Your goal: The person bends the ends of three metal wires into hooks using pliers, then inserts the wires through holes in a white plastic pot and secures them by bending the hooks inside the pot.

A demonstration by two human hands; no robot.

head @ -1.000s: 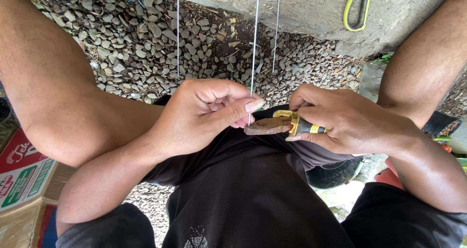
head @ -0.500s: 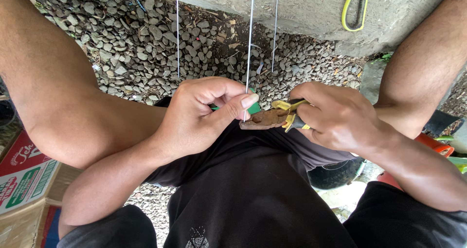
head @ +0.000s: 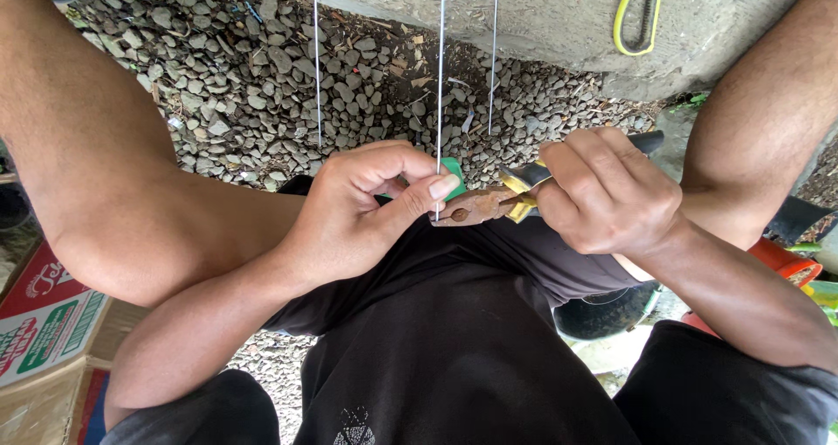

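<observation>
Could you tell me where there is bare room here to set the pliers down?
Free: gravel left of the wires, below the concrete slab. Crowded: the lap, where the left hand pinches a wire beside the pliers in the right hand; cardboard box lower left.

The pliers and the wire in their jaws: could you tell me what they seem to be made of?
Pliers: steel head, brown and dull, apparently rusted; handles look coated in black and yellow plastic or rubber. Wire: thin, straight, grey and shiny, probably metal.

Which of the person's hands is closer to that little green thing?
Left. The left hand curls right around the green piece, which peeks out by its fingertips. The right hand is off to the side, gripping the pliers whose rusty head lies between them.
</observation>
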